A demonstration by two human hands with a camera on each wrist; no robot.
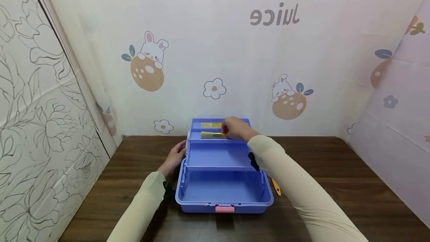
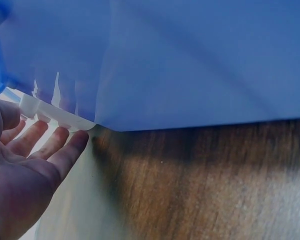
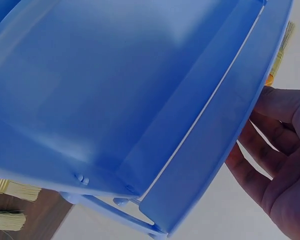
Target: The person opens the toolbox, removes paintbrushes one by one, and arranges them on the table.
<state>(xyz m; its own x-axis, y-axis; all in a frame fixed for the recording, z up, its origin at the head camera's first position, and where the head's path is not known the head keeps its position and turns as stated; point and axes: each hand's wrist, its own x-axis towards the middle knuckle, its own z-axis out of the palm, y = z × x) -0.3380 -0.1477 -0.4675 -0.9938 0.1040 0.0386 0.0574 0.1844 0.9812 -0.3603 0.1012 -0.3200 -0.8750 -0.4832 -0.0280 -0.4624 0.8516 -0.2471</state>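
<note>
A blue-violet toolbox (image 1: pixel 224 209) stands unfolded, its trays stepped up toward the back, with a pink latch (image 1: pixel 224 209) in front. Over the upper trays, my right hand (image 1: pixel 235 127) pinches a paintbrush (image 1: pixel 207 135) by its orange handle, pale bristles pointing left. Those bristles (image 3: pixel 285 45) show past the tray's edge in the right wrist view. A wider brush (image 1: pixel 206 125) lies in the rearmost tray. My left hand (image 1: pixel 177 155) is at the box's left rear side. In the left wrist view, its extended fingers (image 2: pixel 72 150) touch the pale lower edge of the box.
An orange brush handle (image 1: pixel 276 187) sticks out on the table right of the box. Two brush heads (image 3: pixel 22 191) show beside the box in the right wrist view. The dark wooden table (image 1: pixel 336 182) ends at a printed curtain (image 1: pixel 215 47) behind.
</note>
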